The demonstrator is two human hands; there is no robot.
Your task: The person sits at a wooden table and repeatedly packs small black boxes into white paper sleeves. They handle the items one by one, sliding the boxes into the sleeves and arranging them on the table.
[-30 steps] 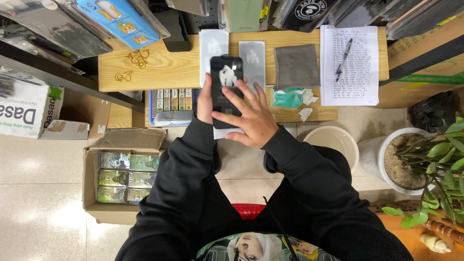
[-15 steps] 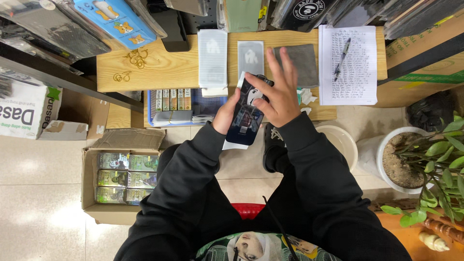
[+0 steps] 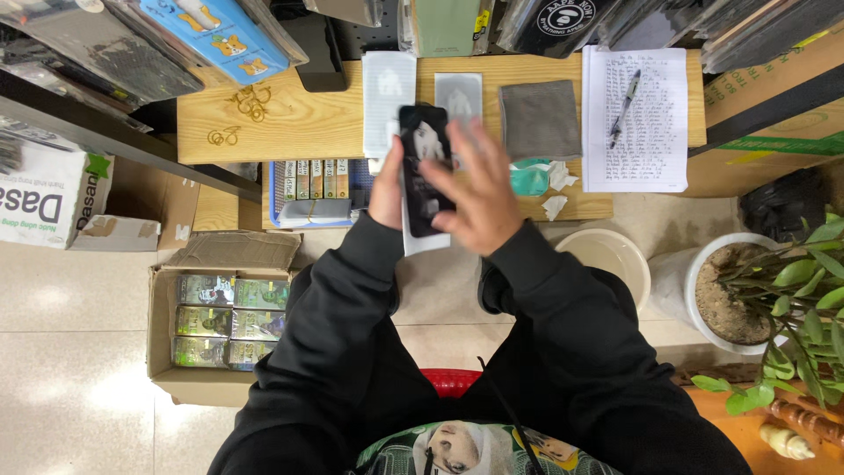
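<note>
My left hand [image 3: 387,189] grips the dark phone [image 3: 425,167] upright, its long axis pointing away from me; my right hand [image 3: 475,198], fingers spread, rests flat across its lower face.

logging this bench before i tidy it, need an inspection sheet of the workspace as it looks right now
surface: light wooden table, mostly covered.
job's things: black rectangular phone, held upright above the table edge; white sheet behind it.
clutter: grey square cloth, handwritten paper sheet with a pen on it, teal crumpled wipe, gold wire loops.
grippers: left hand grips the phone's side; right hand lies over its front, fingers spread and blurred.
cables: nothing seen.
surroundings: open cardboard box of green packs on the tiled floor, white potted plant.
</note>
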